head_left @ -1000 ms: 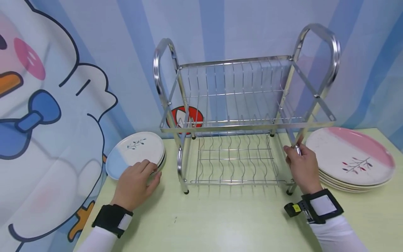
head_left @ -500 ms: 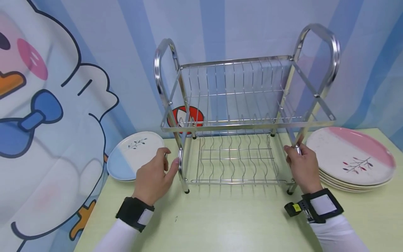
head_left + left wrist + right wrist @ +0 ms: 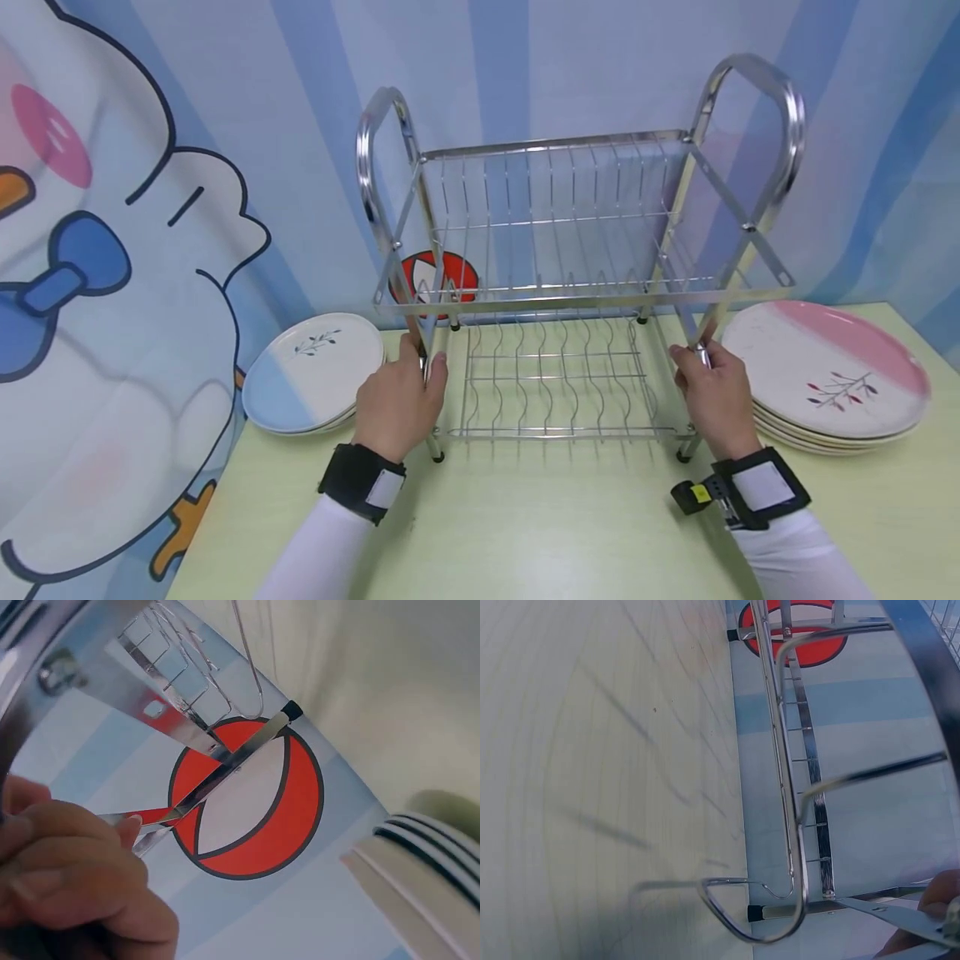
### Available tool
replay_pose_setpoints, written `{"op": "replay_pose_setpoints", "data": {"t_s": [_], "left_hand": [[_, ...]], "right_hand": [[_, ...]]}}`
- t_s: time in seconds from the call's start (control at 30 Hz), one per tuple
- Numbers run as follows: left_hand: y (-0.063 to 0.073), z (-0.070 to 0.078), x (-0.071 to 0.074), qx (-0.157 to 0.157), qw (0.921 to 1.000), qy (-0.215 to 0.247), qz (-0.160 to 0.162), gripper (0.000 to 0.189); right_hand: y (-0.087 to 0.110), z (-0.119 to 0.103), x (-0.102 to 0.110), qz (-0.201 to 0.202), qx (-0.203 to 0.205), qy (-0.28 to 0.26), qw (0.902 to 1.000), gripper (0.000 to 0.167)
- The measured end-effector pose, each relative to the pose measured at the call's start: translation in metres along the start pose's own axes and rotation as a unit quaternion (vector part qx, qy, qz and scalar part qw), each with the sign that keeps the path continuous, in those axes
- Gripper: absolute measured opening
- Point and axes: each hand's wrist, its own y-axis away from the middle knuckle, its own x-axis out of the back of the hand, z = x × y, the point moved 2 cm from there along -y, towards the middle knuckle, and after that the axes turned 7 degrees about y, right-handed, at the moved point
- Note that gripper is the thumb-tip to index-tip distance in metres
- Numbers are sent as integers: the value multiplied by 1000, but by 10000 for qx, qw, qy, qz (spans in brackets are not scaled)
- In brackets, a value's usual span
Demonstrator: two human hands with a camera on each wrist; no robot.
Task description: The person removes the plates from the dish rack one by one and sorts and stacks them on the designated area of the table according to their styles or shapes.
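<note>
A two-tier chrome dish rack (image 3: 547, 304) stands upright on the pale table, its wire tiers bare. My left hand (image 3: 397, 400) grips the rack's left front post below the upper tier. On the opposite side, my right hand (image 3: 716, 396) holds the right front post at a similar height. In the left wrist view, curled fingers (image 3: 82, 870) wrap the metal frame. Only a bit of the right hand (image 3: 930, 915) shows in the right wrist view, by the rack's side bar.
White-and-blue plates (image 3: 307, 375) are stacked left of the rack. Larger white-and-pink plates (image 3: 832, 375) are stacked close beside my right hand. A striped blue backdrop (image 3: 585, 75) with cartoon figures hangs behind the table (image 3: 525, 517).
My left hand has moved right, from the blue-and-white plates to the rack's left post, and now grips it. The right hand has kept its hold on the right post.
</note>
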Motion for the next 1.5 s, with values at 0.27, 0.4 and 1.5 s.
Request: {"op": "replay_pose_setpoints", "data": {"t_s": [0.27, 0.4, 1.5], "left_hand": [[-3, -6, -8, 68, 9997, 226, -42, 45], [-2, -6, -10, 170, 9992, 344, -111, 43], [4, -3, -14, 252, 9981, 517, -228, 42]], "right_hand": [[0, -1, -2, 41, 61, -132, 9999, 35], [1, -2, -2, 58, 48, -154, 9999, 34], [-1, 3, 2, 52, 364, 12, 9993, 34]]}}
